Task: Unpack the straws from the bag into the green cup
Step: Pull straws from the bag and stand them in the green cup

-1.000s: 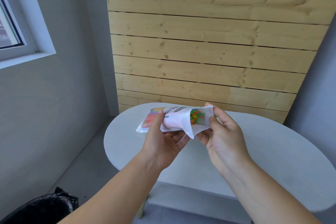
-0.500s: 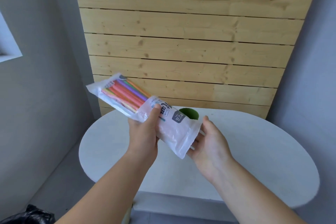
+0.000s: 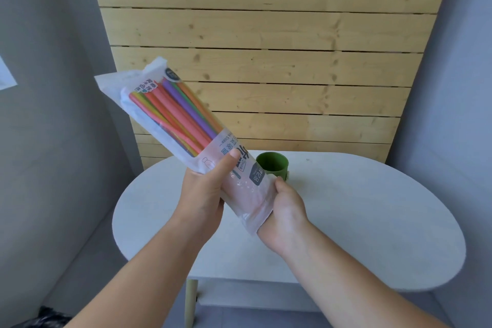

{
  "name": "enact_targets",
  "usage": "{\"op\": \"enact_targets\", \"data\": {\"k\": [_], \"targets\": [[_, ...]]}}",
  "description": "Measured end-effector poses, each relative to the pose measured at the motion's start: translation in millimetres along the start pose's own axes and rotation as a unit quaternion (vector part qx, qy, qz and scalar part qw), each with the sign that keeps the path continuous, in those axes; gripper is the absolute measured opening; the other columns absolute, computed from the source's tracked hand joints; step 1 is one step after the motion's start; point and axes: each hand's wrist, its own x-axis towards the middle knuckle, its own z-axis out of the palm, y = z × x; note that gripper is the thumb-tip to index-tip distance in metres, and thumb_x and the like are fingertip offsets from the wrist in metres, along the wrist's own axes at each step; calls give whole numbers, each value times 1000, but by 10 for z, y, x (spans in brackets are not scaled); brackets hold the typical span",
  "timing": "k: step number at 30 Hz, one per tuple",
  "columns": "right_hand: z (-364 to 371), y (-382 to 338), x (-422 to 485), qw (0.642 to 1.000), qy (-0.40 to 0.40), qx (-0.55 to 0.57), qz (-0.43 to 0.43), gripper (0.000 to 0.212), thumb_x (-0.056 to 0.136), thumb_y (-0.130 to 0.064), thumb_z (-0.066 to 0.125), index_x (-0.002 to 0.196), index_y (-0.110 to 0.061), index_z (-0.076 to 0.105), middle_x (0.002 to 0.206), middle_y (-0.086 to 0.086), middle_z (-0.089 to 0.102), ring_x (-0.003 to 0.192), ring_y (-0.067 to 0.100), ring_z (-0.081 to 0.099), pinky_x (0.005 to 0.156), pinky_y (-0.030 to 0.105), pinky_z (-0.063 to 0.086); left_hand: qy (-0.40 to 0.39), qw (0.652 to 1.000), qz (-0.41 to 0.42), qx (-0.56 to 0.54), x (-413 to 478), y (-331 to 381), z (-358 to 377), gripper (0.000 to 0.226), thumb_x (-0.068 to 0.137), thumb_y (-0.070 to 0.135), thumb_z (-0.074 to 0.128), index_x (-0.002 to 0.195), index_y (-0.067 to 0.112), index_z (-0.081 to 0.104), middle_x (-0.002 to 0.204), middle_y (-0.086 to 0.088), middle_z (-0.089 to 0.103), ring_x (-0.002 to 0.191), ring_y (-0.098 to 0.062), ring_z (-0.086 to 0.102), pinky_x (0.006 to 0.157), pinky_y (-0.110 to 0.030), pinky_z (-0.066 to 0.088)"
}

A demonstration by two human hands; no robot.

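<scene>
A clear printed plastic bag (image 3: 149,80) of colourful straws (image 3: 175,112) is held tilted above the white table (image 3: 359,208), closed end up to the left. My left hand (image 3: 202,194) grips the bag around its middle, thumb on the printed front. My right hand (image 3: 288,210) is at the bag's lower open end; its fingers show through the plastic inside the bag and its thumb lies outside. The straws sit bunched in the upper half. The green cup (image 3: 274,166) stands upright on the table just behind the bag, partly hidden by it.
A wooden plank wall (image 3: 266,61) rises directly behind the oval table. Grey walls close in on both sides. A black bin bag (image 3: 50,318) sits on the floor at the lower left. A table leg (image 3: 190,301) shows below the front edge.
The bag has swung from lying flat to tilted steeply upward to the left. My right hand has gone from beside the bag's mouth to having its fingers inside it. The green cup has come into view.
</scene>
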Motion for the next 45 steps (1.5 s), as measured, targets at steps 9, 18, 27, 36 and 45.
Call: {"op": "enact_targets", "data": {"k": [9,18,27,36,45], "targets": [[46,87,59,999,-37,-18,-4,53,105,-43,30,127,-9,64,119,19,72,113,34,68,103,46,49,62,997,33,39,-22,87,-160,37,87,10,78,123,8,69,118,-15,76,111,-33,72,96,-50,58],[-50,-2,-77,917,-12,-353,-184,19,98,-21,59,100,-5,69,86,9,70,70,20,64,58,27,53,155,976,-82,-126,35,51,-452,24,99,22,65,119,8,66,116,-12,74,113,-28,72,94,-42,59],[-92,-32,-53,923,-7,-322,-210,12,95,-10,64,103,-2,70,91,14,72,71,18,68,66,27,58,139,972,-93,-164,-10,62,-398,13,104,23,57,109,13,64,95,-7,76,94,-24,73,88,-42,58],[-118,-132,-104,934,-18,-290,-208,14,92,-7,68,104,-1,70,88,14,72,71,19,66,70,29,60,125,973,-92,-173,0,52,-407,18,104,25,58,114,12,65,99,-8,78,96,-24,75,91,-45,57],[-134,-255,-131,948,13,-237,-212,9,90,-1,67,98,-1,70,92,17,66,72,22,63,68,29,61,143,963,-87,-210,32,60,-503,24,103,24,60,123,12,62,102,-8,80,105,-25,75,100,-50,54]]}}
